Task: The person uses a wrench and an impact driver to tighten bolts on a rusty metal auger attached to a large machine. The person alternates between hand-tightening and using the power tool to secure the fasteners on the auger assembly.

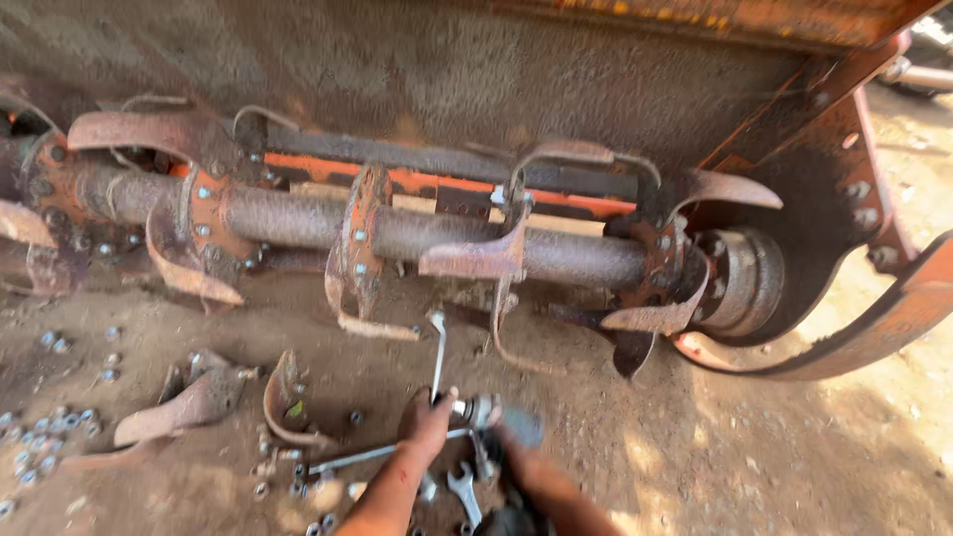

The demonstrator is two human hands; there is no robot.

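Head cam, looking down at dirt ground. Near edge: my left hand (425, 422) is wrapped round the lower end of a long spanner (437, 349), fingers curled tight on the shaft; its ring end stands up & away from me toward the rotor. My right hand (523, 459) is blurred, just right of the left; looks closed on a dark tool (493, 410) w/ a metal socket-like tip that sits between the two hands, touching the left fingertips. Grip on it can't be told for sure, too smeared.

Just below the hands: an open-end wrench (462, 491) lies flat, and a thin steel bar (369, 457) runs left from under my left wrist. Loose nuts (298, 486) scattered beside it.

Further left on the ground: two rusty curved blades (199, 402), taken off, lying near each other. More nuts & bolts (45, 422) in a spread at far left.

Beyond: the rotor shaft (298, 218) runs across, w/ orange flanges (355, 243) and curved tines (476, 260) bolted on. Bearing end (740, 278) at right. Behind it all, the muddy orange hood (447, 69).
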